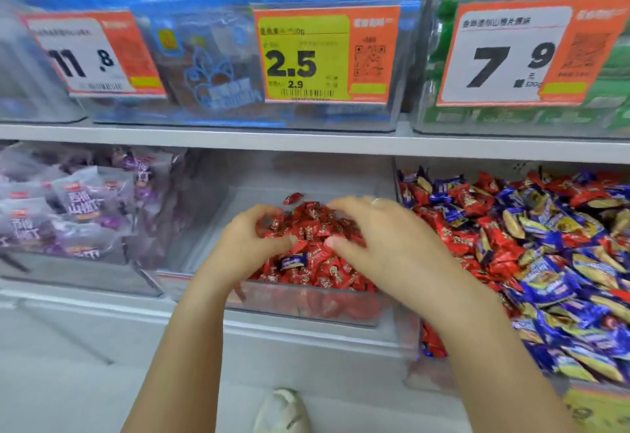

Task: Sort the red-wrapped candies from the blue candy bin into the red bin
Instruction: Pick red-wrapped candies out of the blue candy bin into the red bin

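Both hands cup over the red candies (317,228) in the red bin (306,306): left hand (252,238) and right hand (385,238), each grip half-curled, gathering; blue bin (545,262) at three o'clock.

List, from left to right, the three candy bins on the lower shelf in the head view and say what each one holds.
bin of purple-wrapped packets → red bin of red-wrapped candies with one blue candy, both hands in it → blue candy bin of mixed blue and red candies.
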{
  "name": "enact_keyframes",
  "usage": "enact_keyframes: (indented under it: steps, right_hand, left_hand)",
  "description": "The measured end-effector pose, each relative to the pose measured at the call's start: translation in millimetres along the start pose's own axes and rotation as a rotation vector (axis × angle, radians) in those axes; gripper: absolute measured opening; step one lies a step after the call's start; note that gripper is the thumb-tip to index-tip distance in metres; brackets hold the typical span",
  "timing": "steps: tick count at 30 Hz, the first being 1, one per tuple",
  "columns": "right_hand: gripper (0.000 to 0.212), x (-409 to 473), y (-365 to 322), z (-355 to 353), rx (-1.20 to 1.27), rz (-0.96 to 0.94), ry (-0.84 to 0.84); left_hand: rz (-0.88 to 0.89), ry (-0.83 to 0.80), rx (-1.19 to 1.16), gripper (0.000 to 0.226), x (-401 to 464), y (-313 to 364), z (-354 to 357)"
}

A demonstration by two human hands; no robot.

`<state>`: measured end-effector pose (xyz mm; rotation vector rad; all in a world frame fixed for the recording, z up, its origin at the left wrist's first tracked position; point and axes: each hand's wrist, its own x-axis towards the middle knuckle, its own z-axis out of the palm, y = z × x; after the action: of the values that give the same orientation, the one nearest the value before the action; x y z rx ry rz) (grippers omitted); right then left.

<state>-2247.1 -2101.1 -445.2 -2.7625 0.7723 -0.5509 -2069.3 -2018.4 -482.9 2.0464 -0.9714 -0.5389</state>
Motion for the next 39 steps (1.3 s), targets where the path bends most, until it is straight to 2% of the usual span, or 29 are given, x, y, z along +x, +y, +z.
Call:
enact_keyframes:
  steps: [2, 3, 6, 9, 12, 16, 19, 21, 22, 24, 25, 27, 30, 33, 35, 37, 39]
  right_hand:
    - [0.042, -6.5, 16.9, -6.9, 0.052, 0.055, 0.085]
    - [0.039, -10.2, 27.2, -7.4, 0.082, 0.090, 0.132]
    - [0.025, -22.8, 52.9, 0.4, 0.248, 0.196, 0.239]
    - [0.018, -30.8, 57.6, 7.6, 0.426, 0.242, 0.281]
    - [0.020, -34.3, 56.1, 10.6, 0.391, 0.214, 0.272]
    - [0.018, -45.3, 60.1, -1.1, 0.351, 0.225, 0.237]
    - [0.016, -60.6, 67.4, -21.6, 0.340, 0.264, 0.227]
    - [0.015, -72.4, 75.2, -38.5, 0.371, 0.308, 0.247]
    - [0.014, -78.8, 81.0, -46.0, 0.372, 0.334, 0.259]
    - [0.013, -91.3, 94.4, -57.5, 0.351, 0.387, 0.283]
    - [0.013, -97.1, 101.0, -61.6, 0.334, 0.412, 0.291]
    - [0.013, -107.9, 111.5, -67.2, 0.327, 0.449, 0.303]
    - [0.013, -119.4, 122.0, -70.6, 0.337, 0.487, 0.330]
    - [0.013, -123.9, 128.0, -71.0, 0.302, 0.517, 0.327]
    - [0.012, -122.7, 126.1, -69.8, 0.283, 0.499, 0.319]
    - [0.013, -115.5, 119.0, -68.5, 0.296, 0.448, 0.298]
    - [0.017, -100.5, 108.5, -66.2, 0.313, 0.362, 0.203]
  left_hand:
    - [0.047, 0.040, -0.061, 0.044, 3.5, -0.9, 1.0]
    - [0.062, 0.060, -0.016, 0.039, 4.8, -0.5, 1.8]
    - [0.045, 0.045, 0.287, 0.023, 8.6, -3.9, 6.4]
    - [0.007, -0.094, 0.517, 0.020, 14.7, -15.0, 16.3]
    - [-0.025, -0.164, 0.698, 0.033, 19.8, -18.6, 23.4]
    - [-0.034, -0.155, 0.814, 0.023, 28.7, -22.1, 29.2]
    - [-0.029, -0.124, 0.892, 0.027, 23.6, -9.2, 26.1]
    - [0.061, 0.006, 0.766, 0.026, 10.0, 13.6, 19.0]
    - [0.134, 0.046, 0.598, 0.022, 0.0, 27.4, 18.1]
    - [0.310, -0.002, 0.268, 0.011, -26.6, 59.0, 26.1]
    - [0.401, -0.051, 0.196, 0.010, -39.0, 72.2, 35.9]
    - [0.548, -0.108, 0.155, 0.015, -54.9, 88.4, 62.5]
    - [0.666, -0.044, 0.138, 0.015, -61.2, 100.4, 98.3]
    - [0.677, 0.060, 0.057, 0.013, -56.9, 105.2, 105.4]
    - [0.605, 0.074, 0.121, 0.029, -49.3, 98.5, 101.0]
    - [0.424, -0.020, 0.217, 0.053, -43.1, 89.9, 94.5]
    - [0.270, -0.170, 0.236, 0.067, -42.2, 84.9, 92.3]
